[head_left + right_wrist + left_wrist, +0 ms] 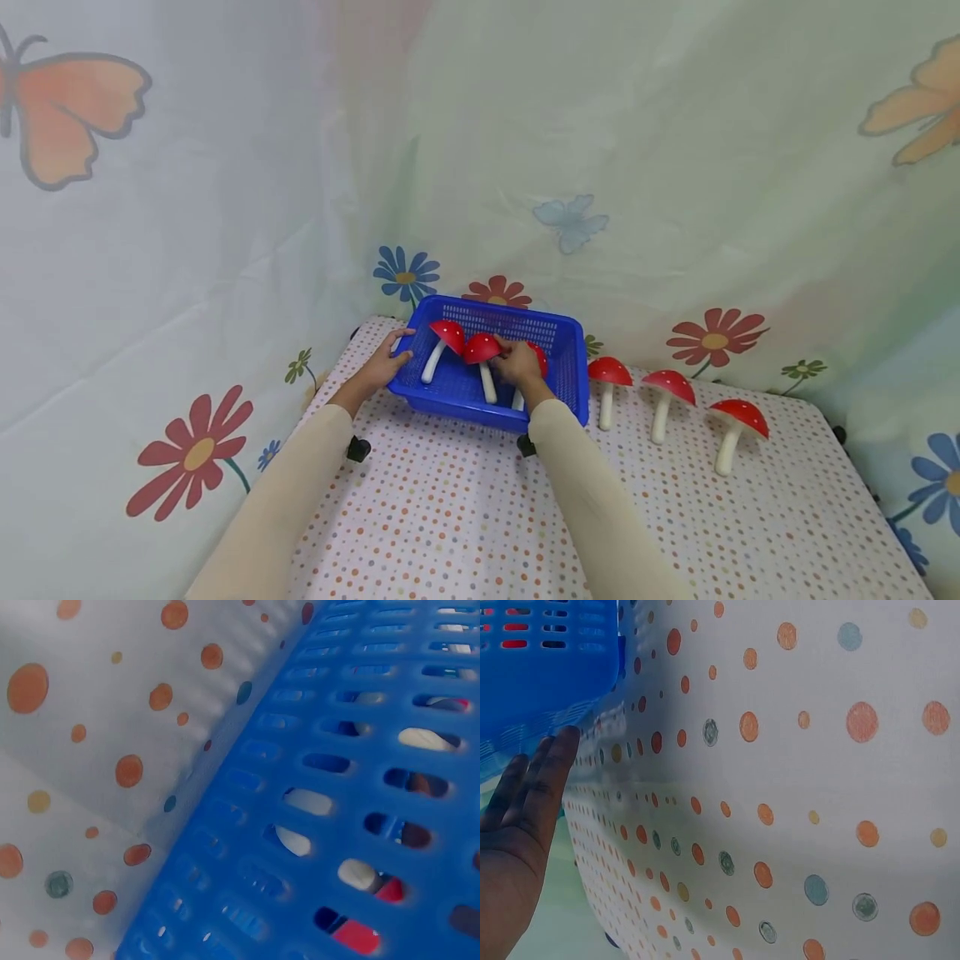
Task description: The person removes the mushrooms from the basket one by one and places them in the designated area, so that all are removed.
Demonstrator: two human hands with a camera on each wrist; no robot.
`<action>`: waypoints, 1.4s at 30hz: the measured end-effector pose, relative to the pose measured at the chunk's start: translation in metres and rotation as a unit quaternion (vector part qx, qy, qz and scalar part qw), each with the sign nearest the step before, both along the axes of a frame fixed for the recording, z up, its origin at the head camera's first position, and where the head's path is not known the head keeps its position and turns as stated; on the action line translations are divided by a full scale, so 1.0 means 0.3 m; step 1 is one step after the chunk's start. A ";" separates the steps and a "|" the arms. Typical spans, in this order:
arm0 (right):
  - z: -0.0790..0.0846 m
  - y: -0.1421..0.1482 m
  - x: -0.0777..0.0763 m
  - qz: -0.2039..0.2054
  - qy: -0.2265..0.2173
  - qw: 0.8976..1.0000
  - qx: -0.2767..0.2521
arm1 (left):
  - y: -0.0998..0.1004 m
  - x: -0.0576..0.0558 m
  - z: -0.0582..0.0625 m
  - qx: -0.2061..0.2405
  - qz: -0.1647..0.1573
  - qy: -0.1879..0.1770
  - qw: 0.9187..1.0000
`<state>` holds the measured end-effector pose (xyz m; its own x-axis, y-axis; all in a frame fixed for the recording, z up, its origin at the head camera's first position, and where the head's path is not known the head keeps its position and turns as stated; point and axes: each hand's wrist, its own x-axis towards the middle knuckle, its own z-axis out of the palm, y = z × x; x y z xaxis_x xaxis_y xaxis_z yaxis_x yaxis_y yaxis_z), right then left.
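Observation:
A blue plastic basket (491,408) holds three toy mushrooms with white-dotted red caps and white stems. My left hand (384,362) is at its left rim, and in the left wrist view the fingers (544,780) lie straight against the outer side. Inside the basket, my right hand (520,364) pinches the cap edge of the middle toy mushroom (482,348). Left of that one lies another toy mushroom (447,336), their caps side by side. The third toy mushroom (538,358) is partly hidden behind my right hand. Only the slotted basket wall (247,817) and glimpses through it show in the right wrist view.
Right of the basket, three more toy mushrooms lie in a slanting row: a near one (610,371), a middle one (670,385) and a far right one (740,417). They rest on a dotted tablecloth (450,517). A printed curtain (637,275) rises behind the table.

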<state>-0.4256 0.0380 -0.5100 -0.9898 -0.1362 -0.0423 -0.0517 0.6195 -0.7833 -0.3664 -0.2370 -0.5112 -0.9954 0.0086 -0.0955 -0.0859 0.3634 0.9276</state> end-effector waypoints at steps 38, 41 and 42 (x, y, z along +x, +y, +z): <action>0.009 -0.006 0.012 0.040 0.104 0.967 0.228 | 0.000 0.013 0.014 -0.011 0.002 -0.008 1.000; 0.011 -0.004 0.017 0.041 0.100 0.972 0.209 | 0.004 0.017 0.022 -0.020 -0.001 -0.006 1.000; 0.013 -0.003 0.019 0.039 0.101 0.973 0.206 | 0.005 0.016 0.023 -0.024 -0.002 -0.006 1.000</action>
<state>-0.4198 0.0372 -0.5060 -0.9707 -0.2243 0.0857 -0.2389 0.8664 -0.4385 -0.3616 -0.2356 -0.5042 -0.9941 0.0068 -0.1081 -0.0960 0.4074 0.9082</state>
